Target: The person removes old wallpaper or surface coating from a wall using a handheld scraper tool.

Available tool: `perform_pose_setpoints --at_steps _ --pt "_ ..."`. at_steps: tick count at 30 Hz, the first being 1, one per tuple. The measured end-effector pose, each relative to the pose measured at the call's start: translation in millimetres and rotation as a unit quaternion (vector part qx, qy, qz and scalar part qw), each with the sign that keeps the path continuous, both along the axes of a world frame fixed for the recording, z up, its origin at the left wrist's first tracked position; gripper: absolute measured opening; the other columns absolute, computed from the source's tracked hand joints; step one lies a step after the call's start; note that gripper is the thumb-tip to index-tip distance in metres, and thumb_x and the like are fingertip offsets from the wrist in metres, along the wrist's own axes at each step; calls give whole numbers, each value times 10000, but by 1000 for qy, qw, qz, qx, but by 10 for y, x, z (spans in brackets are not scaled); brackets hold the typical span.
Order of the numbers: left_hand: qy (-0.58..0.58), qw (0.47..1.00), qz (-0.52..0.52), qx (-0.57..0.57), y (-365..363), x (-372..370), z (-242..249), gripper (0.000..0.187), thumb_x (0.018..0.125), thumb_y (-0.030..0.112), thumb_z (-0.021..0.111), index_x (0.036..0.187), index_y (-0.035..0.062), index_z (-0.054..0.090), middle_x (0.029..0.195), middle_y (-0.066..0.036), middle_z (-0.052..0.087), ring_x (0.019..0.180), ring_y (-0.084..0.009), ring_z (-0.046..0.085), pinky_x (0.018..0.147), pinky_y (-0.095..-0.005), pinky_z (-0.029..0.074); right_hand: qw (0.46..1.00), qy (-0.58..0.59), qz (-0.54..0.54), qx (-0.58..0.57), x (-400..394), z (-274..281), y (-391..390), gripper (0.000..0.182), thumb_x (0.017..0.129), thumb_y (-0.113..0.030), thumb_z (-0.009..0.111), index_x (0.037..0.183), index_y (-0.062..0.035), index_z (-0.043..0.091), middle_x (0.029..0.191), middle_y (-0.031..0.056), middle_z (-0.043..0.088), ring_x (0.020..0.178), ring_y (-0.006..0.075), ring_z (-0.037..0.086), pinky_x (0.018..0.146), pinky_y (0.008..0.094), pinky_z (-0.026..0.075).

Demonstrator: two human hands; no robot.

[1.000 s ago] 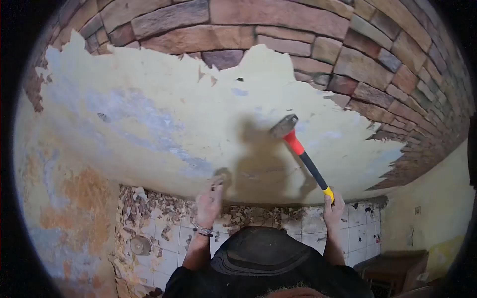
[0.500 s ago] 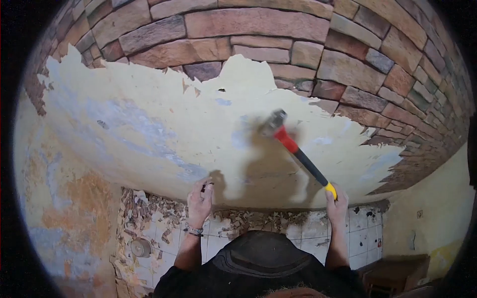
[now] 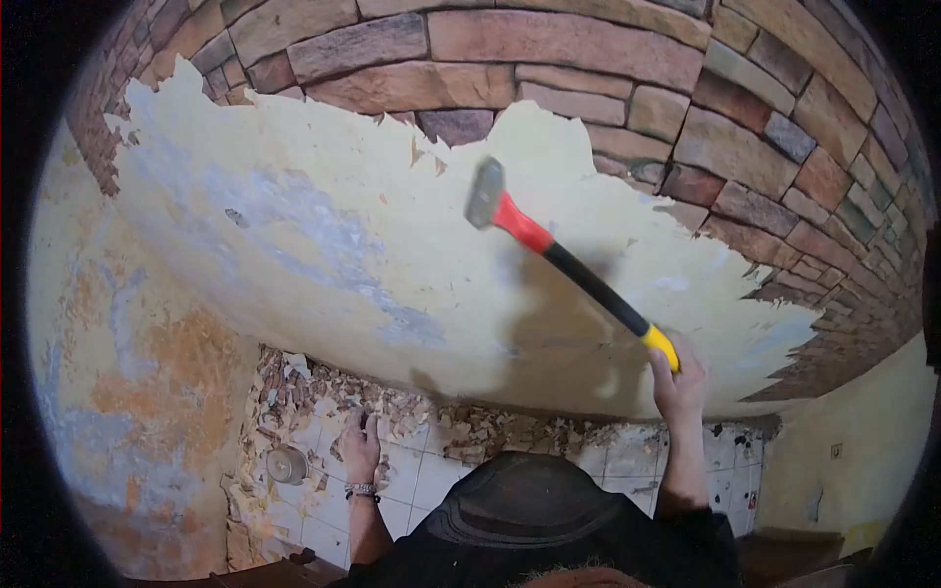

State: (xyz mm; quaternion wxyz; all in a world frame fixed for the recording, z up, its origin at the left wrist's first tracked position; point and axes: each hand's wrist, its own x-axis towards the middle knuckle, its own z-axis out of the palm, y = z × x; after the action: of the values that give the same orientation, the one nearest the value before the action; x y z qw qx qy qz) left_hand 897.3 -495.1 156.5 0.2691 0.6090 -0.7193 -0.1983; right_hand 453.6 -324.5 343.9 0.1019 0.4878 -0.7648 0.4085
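Observation:
My right hand [image 3: 680,377] is wrapped round the yellow end of a long hammer [image 3: 593,284] with a black and red handle. Its grey metal head points up and left, in front of the bared, cream-coloured part of the wall [image 3: 392,245]. Low on the left, my left hand [image 3: 360,449] is held over the littered floor; its fingers point up, and whether they hold anything is too small to tell. Bracelets circle that wrist. Ragged edges of stone-patterned covering [image 3: 559,49] border the bare patch above and on the right.
Torn scraps [image 3: 490,431] lie along the wall's foot on white floor tiles [image 3: 397,475]. A round container [image 3: 287,465] stands on the floor at the left. Side walls rise at left and right. Brown furniture [image 3: 789,549] shows at the lower right.
The hammer's head has moved up and left, its handle now tilted flatter. My left hand has dropped down and left, away from the wall. The whole view has shifted slightly.

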Motion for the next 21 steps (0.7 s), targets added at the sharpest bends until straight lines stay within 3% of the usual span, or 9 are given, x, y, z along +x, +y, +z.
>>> perform_pose_setpoints --at_steps 5,7,12,15,16,18,19,20,21 --pt "-29 999 -2 17 89 137 62 309 939 217 547 1173 18 583 1023 -221 663 949 -348 650 810 -408 506 999 -23 -10 -39 3 150 220 255 872 -198 622 1021 9 638 893 168 646 762 304 611 695 378 465" --pt "9 999 25 -36 63 240 -94 273 917 260 558 1106 74 623 940 -144 686 861 -315 655 759 -420 493 999 -22 -10 -46 -14 98 200 249 874 -185 621 1021 16 633 885 162 648 770 300 608 705 366 463" --pt "-24 998 -43 40 -111 -64 271 288 937 210 539 1156 30 584 978 -203 656 895 -352 630 789 -412 494 999 -6 -1 -51 149 136 51 253 845 -192 667 1046 -39 654 868 161 651 743 321 622 677 371 482" --pt "1 992 -66 -110 -170 -65 429 271 925 229 548 1120 53 615 955 -173 667 855 -343 639 752 -442 497 997 17 -24 -65 122 137 201 278 851 -212 666 1078 -51 659 895 153 666 781 317 638 714 365 497" --pt "13 998 -43 -54 -98 -168 707 272 934 210 536 1125 33 611 1022 -185 651 930 -350 622 817 -437 482 998 -12 -16 -61 103 112 176 281 852 -216 665 1086 -61 664 909 144 673 792 316 642 728 359 501" --pt "28 992 -64 -103 -188 -305 783 275 933 206 540 1126 24 611 1051 -190 641 969 -351 610 849 -430 471 993 -105 -34 -41 297 101 20 289 847 -246 675 1088 -87 674 922 112 684 809 310 647 749 353 516" --pt "50 983 -88 -151 -256 -427 828 278 932 201 543 1128 15 611 1080 -195 631 1008 -352 598 882 -423 460 999 -34 3 -10 221 -138 -192 275 844 -291 682 1042 -99 681 914 109 680 806 311 643 724 375 526" --pt "90 981 -112 -130 -313 -556 971 332 928 200 552 1185 -9 576 1164 -211 596 1116 -362 549 966 -428 416 984 -35 -6 174 334 -117 -345 307 856 -363 662 1029 -109 667 927 119 672 812 320 639 708 397 531" --pt "75 968 -118 -206 -389 -675 1109 375 930 202 551 1231 -22 539 1221 -219 564 1168 -370 514 1002 -439 386 997 1 58 -53 404 -353 -574 329 878 -409 617 1042 -126 655 938 140 665 829 338 639 692 405 527"
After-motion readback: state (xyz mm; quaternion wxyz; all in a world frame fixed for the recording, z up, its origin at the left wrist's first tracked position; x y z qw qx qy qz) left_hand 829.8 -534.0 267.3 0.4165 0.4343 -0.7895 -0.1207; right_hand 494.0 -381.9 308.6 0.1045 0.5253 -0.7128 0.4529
